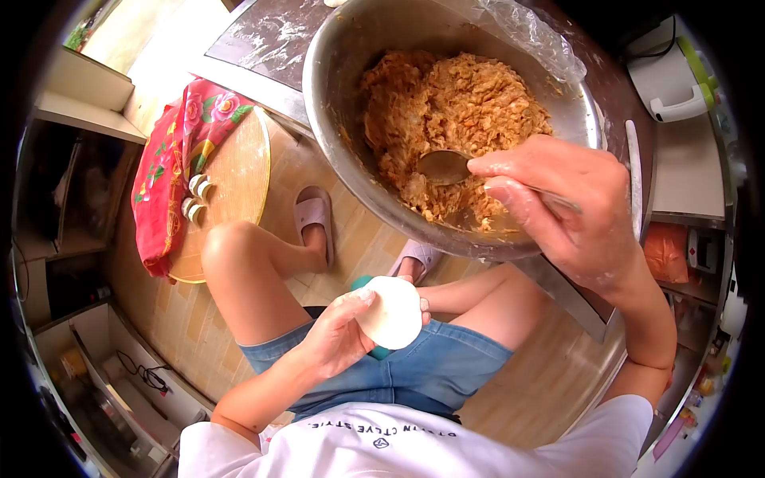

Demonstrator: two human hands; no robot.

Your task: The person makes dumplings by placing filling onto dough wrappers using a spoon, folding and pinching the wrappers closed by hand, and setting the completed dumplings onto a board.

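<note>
My left hand [339,328] holds a round white dough wrapper [391,313] over my lap, thumb on its upper face and fingers beneath. My right hand [562,203] is closed around the handle of a metal spoon [444,167]. The spoon's bowl rests in the orange-brown minced filling [486,99], near its lower edge. A large steel basin [327,135] contains the filling, heaped towards its far and left side. Some flour shows on the fingers of my right hand.
A floured dark table [267,40] bears the basin, with clear plastic wrap [538,40] over its far rim. At left, a round woven tray [231,207] carries two dumplings [195,197] and a red floral cloth [163,187]. Open shelves [119,374] stand at lower left.
</note>
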